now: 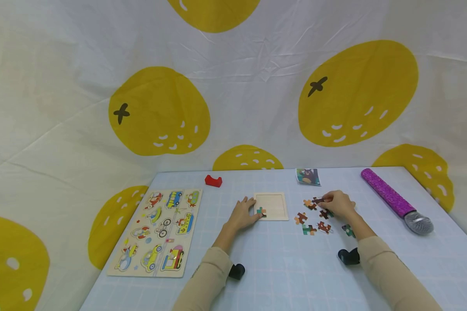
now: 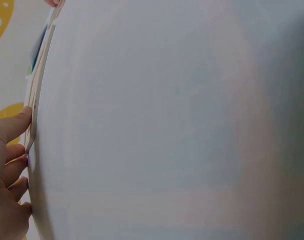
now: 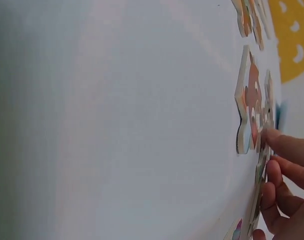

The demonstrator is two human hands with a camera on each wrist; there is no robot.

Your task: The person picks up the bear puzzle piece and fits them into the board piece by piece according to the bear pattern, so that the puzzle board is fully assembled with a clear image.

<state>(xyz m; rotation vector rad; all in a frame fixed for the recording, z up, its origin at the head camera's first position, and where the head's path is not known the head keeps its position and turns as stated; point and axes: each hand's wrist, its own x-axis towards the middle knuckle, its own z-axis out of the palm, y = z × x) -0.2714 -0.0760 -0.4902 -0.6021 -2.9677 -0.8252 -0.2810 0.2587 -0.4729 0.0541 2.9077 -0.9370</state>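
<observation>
My left hand rests at the left side of a square wooden puzzle tray, fingers spread along its edge and thumb by the front left corner. In that corner lies a green, orange and brown jigsaw piece. In the left wrist view the thumb presses on the tray's edge. To the right, my right hand pinches a dark brown jigsaw piece among the loose ones. Several jigsaw pieces lie scattered around it, and the right wrist view shows one piece close to the thumb.
A wooden vehicle puzzle board lies at the left. At the back are a red block and a bear picture card. A purple glitter microphone lies at the right. Wrist cameras sit under the forearms.
</observation>
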